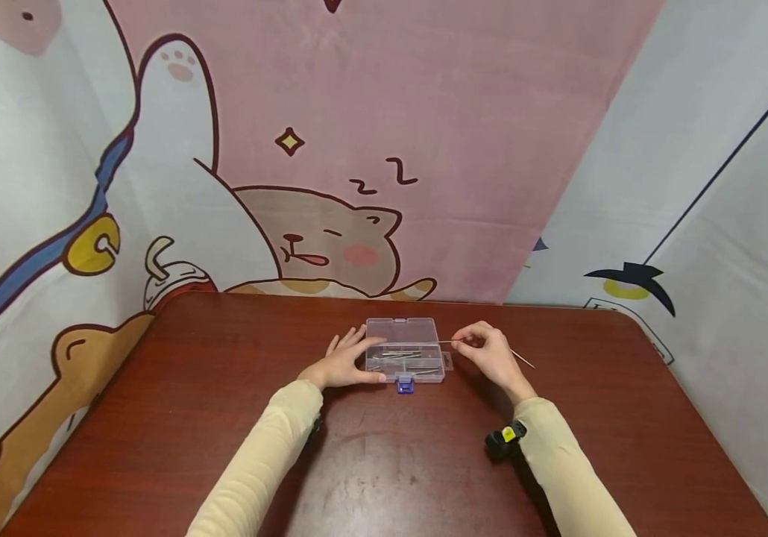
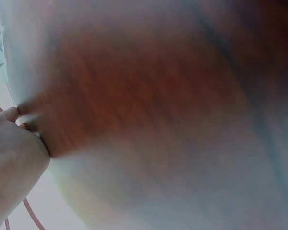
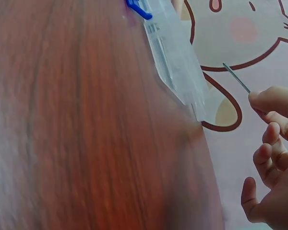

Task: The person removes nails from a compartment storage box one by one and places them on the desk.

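Observation:
A clear plastic compartment box (image 1: 441, 376) lies on the table, its see-through lid (image 1: 400, 330) raised at the back and a blue latch (image 1: 405, 386) at the front. Several thin metal rods (image 1: 400, 354) lie in its compartments. My left hand (image 1: 338, 365) holds the box's left end, thumb at the front and index finger reaching over the back; the left wrist view shows only part of this hand (image 2: 17, 163). Just right of the box, my right hand (image 1: 493, 359) pinches a thin metal rod (image 3: 237, 78) between thumb and index finger. A thin length (image 1: 523, 359) also sticks out behind that hand.
The brown wooden table (image 1: 384, 462) carries the box well back, toward a cartoon-printed cloth (image 1: 464, 149) that hangs behind. A black device with a yellow mark (image 1: 505, 440) is worn on the right wrist. Much of the left wrist view is blurred.

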Demonstrator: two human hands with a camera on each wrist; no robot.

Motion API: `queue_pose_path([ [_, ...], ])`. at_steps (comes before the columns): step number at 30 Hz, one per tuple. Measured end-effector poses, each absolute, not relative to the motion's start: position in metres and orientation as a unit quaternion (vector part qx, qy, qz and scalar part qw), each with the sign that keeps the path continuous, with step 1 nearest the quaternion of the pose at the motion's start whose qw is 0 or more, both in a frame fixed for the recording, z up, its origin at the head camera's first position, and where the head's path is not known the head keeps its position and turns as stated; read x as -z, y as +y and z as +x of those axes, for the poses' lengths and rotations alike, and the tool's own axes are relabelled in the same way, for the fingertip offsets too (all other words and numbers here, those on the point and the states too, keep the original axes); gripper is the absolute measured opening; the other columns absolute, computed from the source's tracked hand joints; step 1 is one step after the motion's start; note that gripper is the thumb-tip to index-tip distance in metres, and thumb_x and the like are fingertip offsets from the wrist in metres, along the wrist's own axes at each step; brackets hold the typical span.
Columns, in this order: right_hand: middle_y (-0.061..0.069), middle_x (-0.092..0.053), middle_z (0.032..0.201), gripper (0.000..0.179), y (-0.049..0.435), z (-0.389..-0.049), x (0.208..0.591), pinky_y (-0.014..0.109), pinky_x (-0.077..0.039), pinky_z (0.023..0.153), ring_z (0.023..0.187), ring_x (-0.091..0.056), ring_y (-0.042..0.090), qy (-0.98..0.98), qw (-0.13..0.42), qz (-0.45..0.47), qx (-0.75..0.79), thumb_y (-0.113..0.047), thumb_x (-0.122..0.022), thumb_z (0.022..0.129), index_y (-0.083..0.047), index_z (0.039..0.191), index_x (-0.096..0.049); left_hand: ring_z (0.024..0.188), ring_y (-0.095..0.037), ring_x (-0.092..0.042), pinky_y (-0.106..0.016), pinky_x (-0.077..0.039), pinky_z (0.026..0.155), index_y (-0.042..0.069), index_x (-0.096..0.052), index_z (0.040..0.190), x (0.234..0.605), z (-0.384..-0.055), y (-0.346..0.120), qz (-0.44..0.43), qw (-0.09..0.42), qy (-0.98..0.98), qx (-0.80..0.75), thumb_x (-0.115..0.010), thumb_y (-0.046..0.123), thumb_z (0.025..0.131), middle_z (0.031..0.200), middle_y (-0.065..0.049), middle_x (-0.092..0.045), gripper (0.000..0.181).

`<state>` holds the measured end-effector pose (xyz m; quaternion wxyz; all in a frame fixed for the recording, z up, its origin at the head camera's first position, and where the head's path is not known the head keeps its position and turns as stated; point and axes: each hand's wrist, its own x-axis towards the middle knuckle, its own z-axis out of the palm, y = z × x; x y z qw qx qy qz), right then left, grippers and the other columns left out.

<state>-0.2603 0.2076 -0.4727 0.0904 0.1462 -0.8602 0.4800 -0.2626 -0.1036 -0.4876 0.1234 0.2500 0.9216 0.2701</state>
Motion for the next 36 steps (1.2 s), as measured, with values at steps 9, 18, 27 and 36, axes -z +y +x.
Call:
queue_pose_path([
  [9, 0.009, -0.061, 0.091, 0.008, 0.226, -0.258, 0.470, 0.024, -0.044, 0.070, 0.080, -0.054, 0.019, -0.865, 0.099, 0.126, -0.475, -0.005, -0.075, 0.083, -0.003, 0.091, -0.072, 0.145, -0.037, -0.005, -0.057, 0.000, 0.111, 0.029, -0.039, 0.148, 0.491, -0.263, -0.104, 0.250, 0.123, 0.921, -0.270, -0.069, 0.053, 0.083, 0.159, -0.016, -0.012, 0.075],
  [18, 0.008, -0.060, 0.087, 0.007, 0.247, -0.257, 0.469, 0.020, -0.041, 0.063, 0.075, -0.052, 0.017, -0.874, 0.123, 0.115, -0.456, -0.003, -0.074, 0.083, -0.003, 0.089, -0.072, 0.144, -0.038, -0.006, -0.058, 0.000, 0.111, 0.029, -0.039, 0.148, 0.490, -0.262, -0.103, 0.252, 0.120, 0.922, -0.268, -0.069, 0.054, 0.083, 0.158, -0.017, -0.014, 0.076],
  [27, 0.007, -0.058, 0.087, 0.007, 0.268, -0.252, 0.465, 0.020, -0.040, 0.061, 0.073, -0.051, 0.014, -0.885, 0.137, 0.100, -0.434, -0.003, -0.073, 0.083, -0.002, 0.090, -0.071, 0.144, -0.039, -0.007, -0.059, -0.002, 0.111, 0.027, -0.040, 0.147, 0.489, -0.262, -0.103, 0.251, 0.119, 0.923, -0.266, -0.070, 0.052, 0.083, 0.158, -0.018, -0.012, 0.075],
  [36, 0.009, -0.060, 0.089, 0.007, 0.289, -0.249, 0.462, 0.022, -0.040, 0.062, 0.075, -0.051, 0.016, -0.901, 0.148, 0.084, -0.398, -0.006, -0.073, 0.084, -0.002, 0.090, -0.072, 0.144, -0.038, -0.005, -0.058, 0.000, 0.111, 0.029, -0.038, 0.148, 0.488, -0.262, -0.103, 0.249, 0.123, 0.922, -0.268, -0.069, 0.052, 0.084, 0.159, -0.017, -0.011, 0.075],
])
